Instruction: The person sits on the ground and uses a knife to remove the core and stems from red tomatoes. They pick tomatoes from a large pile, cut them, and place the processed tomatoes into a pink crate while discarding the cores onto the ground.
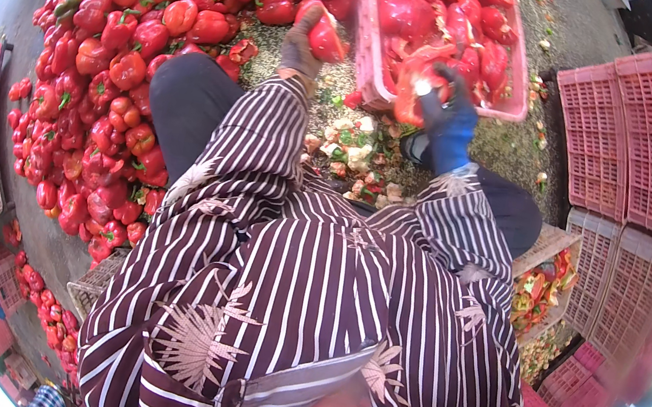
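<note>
My left hand (301, 50) grips a red bell pepper (327, 39) whose pale inside shows along one edge. In my right hand (451, 121), which wears a blue and dark grey glove, is a red bell pepper piece (409, 98) at the near edge of a pink plastic crate (525, 62). A bright glare sits by the right fingers, so I cannot tell whether a blade is there too. Cut red peppers (406, 15) fill the crate. Pale pepper cores (359, 154) with green stems lie on the ground between my legs.
A large heap of whole red bell peppers (127, 70) spreads on the left. Stacked pink crates (625, 137) stand at the right, above paler crates (592, 274). Near my right knee, a container (544, 250) holds pepper scraps. Seeds (268, 45) litter the ground.
</note>
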A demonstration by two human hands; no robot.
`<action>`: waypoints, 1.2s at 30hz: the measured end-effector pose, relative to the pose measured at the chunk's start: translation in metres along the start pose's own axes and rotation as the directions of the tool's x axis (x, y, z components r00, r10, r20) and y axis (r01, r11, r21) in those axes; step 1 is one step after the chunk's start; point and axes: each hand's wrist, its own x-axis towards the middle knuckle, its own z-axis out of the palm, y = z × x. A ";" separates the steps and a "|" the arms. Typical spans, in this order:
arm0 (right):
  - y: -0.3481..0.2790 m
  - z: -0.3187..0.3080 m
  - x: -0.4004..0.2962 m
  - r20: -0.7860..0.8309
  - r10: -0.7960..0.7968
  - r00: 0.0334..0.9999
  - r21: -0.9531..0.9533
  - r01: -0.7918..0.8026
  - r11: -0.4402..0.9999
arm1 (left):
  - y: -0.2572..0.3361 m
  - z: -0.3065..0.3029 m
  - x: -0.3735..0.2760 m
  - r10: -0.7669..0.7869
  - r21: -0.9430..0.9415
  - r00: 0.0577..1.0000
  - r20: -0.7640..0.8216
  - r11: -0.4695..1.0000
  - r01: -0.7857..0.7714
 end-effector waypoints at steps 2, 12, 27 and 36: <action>0.022 -0.040 0.019 -0.090 0.050 0.995 -0.037 -0.053 0.998 | -0.010 0.014 -0.007 -0.036 0.012 0.998 0.059 0.999 0.035; 0.117 -0.097 0.049 0.003 -0.001 1.000 -0.442 0.002 0.897 | -0.024 0.044 -0.040 -0.148 0.034 0.974 0.172 0.989 0.144; -0.003 -0.025 0.036 0.074 -0.243 0.967 0.109 0.234 0.966 | -0.016 0.090 -0.085 -0.328 0.170 0.833 0.446 0.945 0.280; -0.020 0.002 0.049 0.315 -0.126 0.941 -0.158 0.183 0.970 | -0.008 0.094 -0.111 -0.460 0.369 0.776 0.431 0.875 0.314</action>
